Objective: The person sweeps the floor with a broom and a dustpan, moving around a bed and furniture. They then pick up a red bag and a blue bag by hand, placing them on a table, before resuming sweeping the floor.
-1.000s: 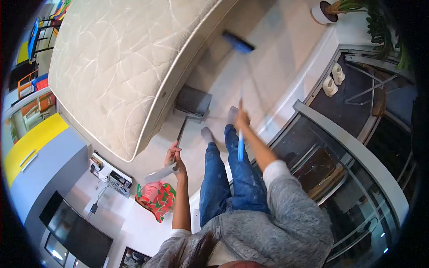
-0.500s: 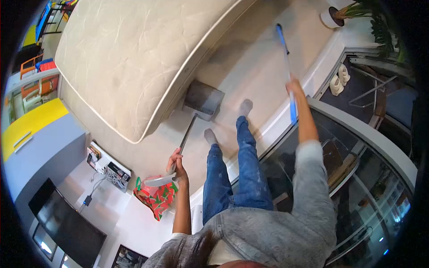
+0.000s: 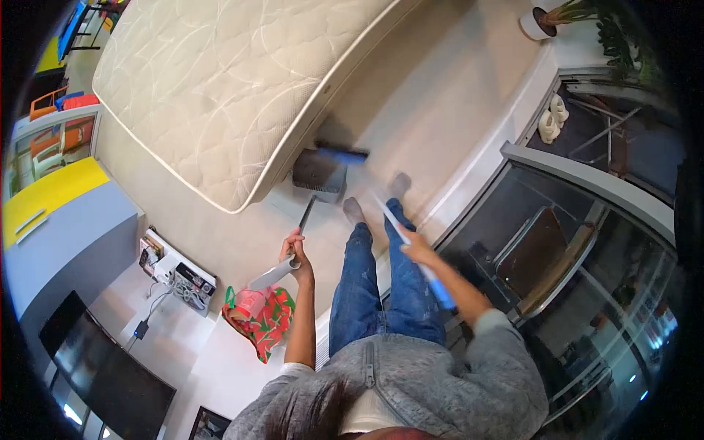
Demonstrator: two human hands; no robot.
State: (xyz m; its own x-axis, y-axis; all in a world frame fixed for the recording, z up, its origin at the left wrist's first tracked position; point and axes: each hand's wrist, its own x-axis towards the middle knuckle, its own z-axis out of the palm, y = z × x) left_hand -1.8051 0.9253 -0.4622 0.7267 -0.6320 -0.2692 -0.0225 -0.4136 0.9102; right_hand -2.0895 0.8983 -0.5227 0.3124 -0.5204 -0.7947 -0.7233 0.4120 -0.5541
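Note:
My left hand [image 3: 295,258] is closed round the grey handle of a long-handled dustpan [image 3: 320,173]. The pan rests on the floor beside the mattress edge. A broom [image 3: 389,213] with a white and blue handle is gripped in my right hand [image 3: 419,249], in front of my right leg. Its blue head, blurred by motion, is at the far side of the dustpan's opening. Whether the bristles touch the pan cannot be made out.
A cream mattress [image 3: 213,88] lies left of the dustpan. My socked feet [image 3: 354,211] are just right of it. A red and green bag [image 3: 261,319], a floor power box [image 3: 176,275], a potted plant [image 3: 539,24] and a glass door [image 3: 543,242] stand around.
My right hand has swung the broom inward from the right, and its head has come from the far floor to the dustpan. The dustpan has shifted slightly left.

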